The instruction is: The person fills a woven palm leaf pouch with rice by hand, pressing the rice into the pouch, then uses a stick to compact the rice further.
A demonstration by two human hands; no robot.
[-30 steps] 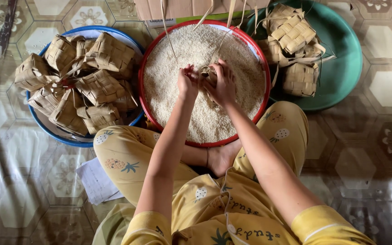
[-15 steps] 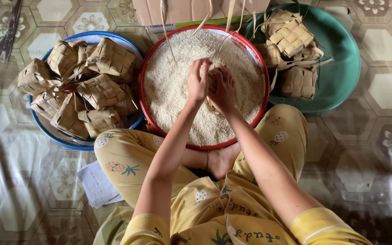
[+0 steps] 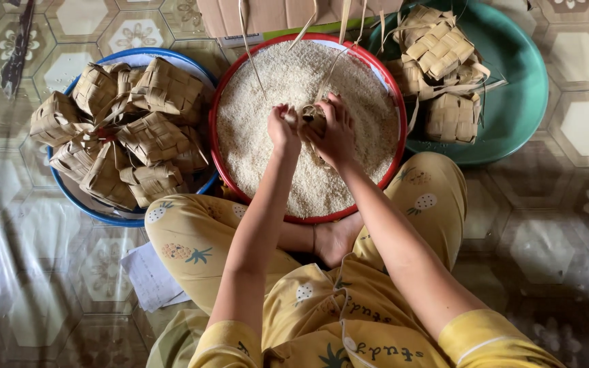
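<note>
Left hand [image 3: 283, 129] is pinched shut over loose rice, just beside the small woven leaf pouch [image 3: 313, 117] that the right hand [image 3: 335, 133] grips above the red-rimmed basin [image 3: 395, 95] of rice [image 3: 294, 82]. Filling goes best with the pouch's slit held open and low over the basin, so spilled grains fall back. Woven pouches fill the blue basin [image 3: 69, 194] at left; others lie in the green basin [image 3: 512, 102] at right.

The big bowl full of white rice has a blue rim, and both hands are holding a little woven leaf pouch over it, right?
Not quite. In the head view, the round bowl of white rice has a red rim, not blue; the blue-rimmed bowl beside it holds woven pouches. The rest fits: the left hand and right hand hold a small woven leaf pouch over the rice.
</note>
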